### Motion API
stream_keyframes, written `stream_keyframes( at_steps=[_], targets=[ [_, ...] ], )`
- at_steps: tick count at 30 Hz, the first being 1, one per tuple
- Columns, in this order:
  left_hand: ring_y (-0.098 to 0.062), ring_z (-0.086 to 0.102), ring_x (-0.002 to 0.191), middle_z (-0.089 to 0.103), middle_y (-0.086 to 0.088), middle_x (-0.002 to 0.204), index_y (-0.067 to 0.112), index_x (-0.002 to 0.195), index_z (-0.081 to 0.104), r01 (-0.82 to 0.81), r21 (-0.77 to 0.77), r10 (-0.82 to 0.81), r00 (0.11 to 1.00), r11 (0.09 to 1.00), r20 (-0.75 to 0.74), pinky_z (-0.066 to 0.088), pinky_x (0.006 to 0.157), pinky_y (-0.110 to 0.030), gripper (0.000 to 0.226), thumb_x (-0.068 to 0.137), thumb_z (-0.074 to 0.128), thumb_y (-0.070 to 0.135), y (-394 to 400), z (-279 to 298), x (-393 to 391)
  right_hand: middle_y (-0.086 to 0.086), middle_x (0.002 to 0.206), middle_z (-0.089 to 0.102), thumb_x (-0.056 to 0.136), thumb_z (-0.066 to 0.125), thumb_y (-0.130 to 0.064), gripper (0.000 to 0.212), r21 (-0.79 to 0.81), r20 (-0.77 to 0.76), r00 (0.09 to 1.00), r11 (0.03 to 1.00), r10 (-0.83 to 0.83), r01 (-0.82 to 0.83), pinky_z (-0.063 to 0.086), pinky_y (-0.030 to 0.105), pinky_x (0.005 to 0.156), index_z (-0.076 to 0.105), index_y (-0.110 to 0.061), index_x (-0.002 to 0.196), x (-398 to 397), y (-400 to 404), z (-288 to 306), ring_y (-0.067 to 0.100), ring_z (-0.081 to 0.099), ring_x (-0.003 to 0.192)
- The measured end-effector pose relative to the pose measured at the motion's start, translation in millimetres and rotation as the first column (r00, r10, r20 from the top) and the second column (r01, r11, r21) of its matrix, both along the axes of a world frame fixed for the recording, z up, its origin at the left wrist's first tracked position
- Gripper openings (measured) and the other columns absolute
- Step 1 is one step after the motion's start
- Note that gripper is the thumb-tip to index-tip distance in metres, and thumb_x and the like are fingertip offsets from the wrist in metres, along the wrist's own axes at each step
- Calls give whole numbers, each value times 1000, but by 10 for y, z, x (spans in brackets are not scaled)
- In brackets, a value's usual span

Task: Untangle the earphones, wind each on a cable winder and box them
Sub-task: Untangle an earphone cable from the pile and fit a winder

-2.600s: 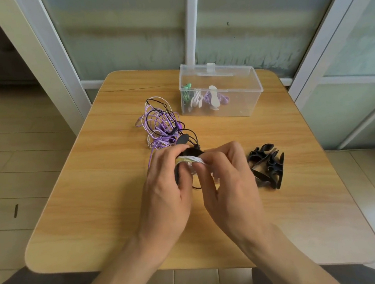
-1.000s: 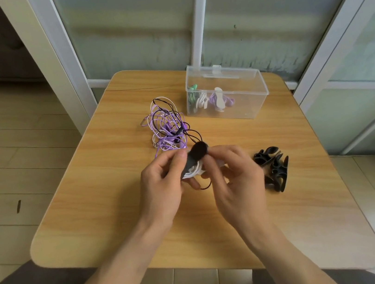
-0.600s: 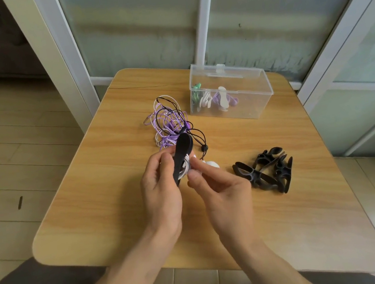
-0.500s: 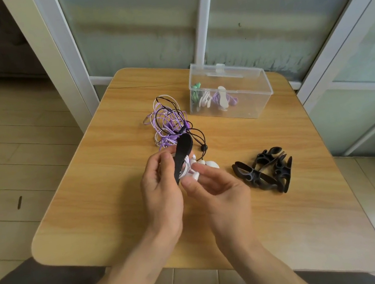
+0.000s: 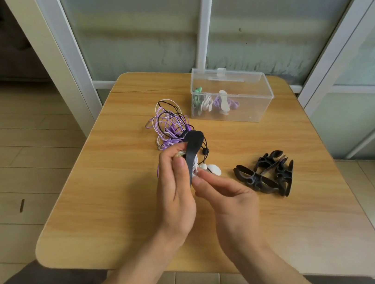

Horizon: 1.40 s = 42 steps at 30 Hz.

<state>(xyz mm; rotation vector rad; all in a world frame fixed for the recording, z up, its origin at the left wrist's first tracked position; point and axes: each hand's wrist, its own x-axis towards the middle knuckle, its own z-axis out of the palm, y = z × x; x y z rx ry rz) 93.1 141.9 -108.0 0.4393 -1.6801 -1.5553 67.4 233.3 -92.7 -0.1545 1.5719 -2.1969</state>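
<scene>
Above the middle of the light wooden table (image 5: 117, 201), the left hand (image 5: 177, 192) grips a flat black cable winder (image 5: 194, 151) wound with white earphone cord, while the right hand (image 5: 229, 199) pinches that cord at the winder's lower end. A tangle of purple, white and black earphones (image 5: 170, 125) lies just behind, left of the clear plastic box (image 5: 254, 105), and spare black winders (image 5: 266, 173) lie to the right.

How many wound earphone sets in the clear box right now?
3 visible in the clear box, all at its left half: green leftmost, white next, purple on a white winder toward the middle. More could hide behind them.
</scene>
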Motion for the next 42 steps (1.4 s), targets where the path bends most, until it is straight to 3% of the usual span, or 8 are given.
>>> stream_keyframes(
  at_steps=[4,8,15,19,25,30,33,42],
  targets=[
    [-6,58,98,58,22,115,35,122,44,69,-83,-69,998,994,2,46,87,-26,22,104,31,34,18,21,13,6,100,78,89,71,-5,18,44,-62,995,996,81,-79,58,29,86,78,-8,106,41,-16,5,18,74,97],
    [-32,53,110,55,-6,127,39,129,43,220,55,-220,976,974,-8,42,100,-54,34,98,32,47,5,14,64,6,98,79,85,72,2,21,-1,-79,995,998,60,-60,56,22,77,74,-4,105,72,-44,12,13,74,89],
    [-26,26,147,29,-7,158,27,149,23,415,-12,-415,909,910,-30,26,117,-47,61,96,44,49,-116,118,3,8,87,79,78,78,5,21,66,-166,986,997,-30,41,56,24,69,76,-4,97,-220,-32,175,13,71,73],
    [-19,38,139,46,-4,145,17,144,35,109,-348,-64,988,931,139,32,112,-40,60,89,53,35,-321,63,-35,-3,80,78,80,81,-5,20,294,-418,908,941,-31,167,56,23,64,76,-15,97,-763,-17,463,8,71,67],
    [-28,30,138,47,-7,136,18,122,59,116,-636,226,873,763,431,29,108,-44,53,80,45,46,-657,-97,-52,5,96,77,80,81,-10,29,575,-629,777,689,27,441,62,35,79,75,-12,108,-1885,-155,819,16,74,80],
    [-20,16,140,34,-5,146,24,128,51,309,-608,198,757,732,623,26,106,-40,71,74,23,60,-702,-131,-16,10,71,69,76,77,-13,9,806,-586,759,304,283,509,47,24,52,78,-6,82,-2487,-364,881,26,65,65],
    [-15,11,139,28,0,148,28,134,44,376,-577,166,719,725,675,23,106,-37,79,71,15,65,-711,-107,21,8,62,52,79,71,-1,24,862,-494,780,96,384,499,35,25,43,53,-3,64,-2567,-497,838,20,48,53],
    [-15,12,137,30,2,143,30,136,38,428,-575,151,697,698,701,21,104,-34,75,73,12,63,-697,-124,9,5,61,72,62,90,-10,27,972,-178,849,-44,497,229,54,25,53,69,-3,77,-2587,-677,891,17,70,52]
  ],
)
